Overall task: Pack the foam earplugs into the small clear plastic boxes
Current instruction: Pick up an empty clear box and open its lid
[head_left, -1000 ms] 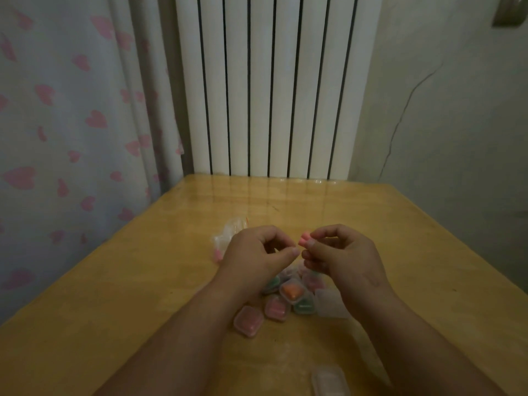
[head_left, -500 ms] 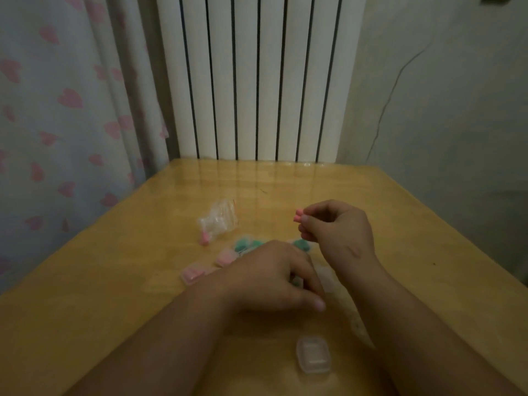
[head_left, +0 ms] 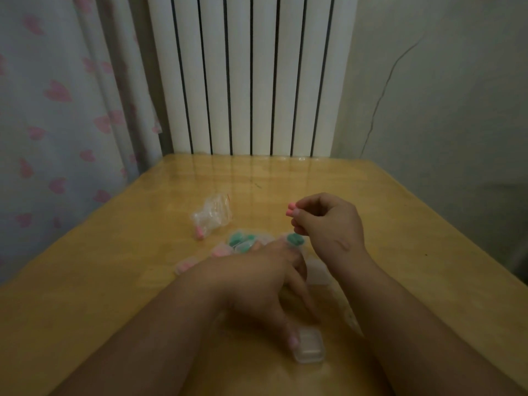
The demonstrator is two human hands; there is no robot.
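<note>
Bag: crumpled clear plastic on the table, well left of both hands; 1 loose pink earplug lies at its near corner; in the same place as 0.5 s ago
Packed boxes: a small huddle of clear boxes with pink or green foam inside, just beyond the left hand, which partly covers them; untouched
Left hand: 1 s ago it was up beside the right hand at the earplugs; it has since dropped and reached toward the near edge of the table; the thumb now touches the left side of the empty box and the fingers curl over its far side; the hand is blurred, so I cannot tell if the grip has closed
Pink earplugs: held in the air above the table, 2 pink tips showing past the fingertips; not yet in any box
Empty box: lid down, nothing inside, closest to the person; 0.5 s ago it lay apart from the hand, now it is touched; judged, this is the box being fetched for the pair, and it likely needs lifting and opening first
Spare box: another clear box between the 2 forearms, lying idle
Right hand: raised, thumb and fingers pinched on the pink earplugs, as it was 1 s ago; judged, it waits for the box to open
</note>
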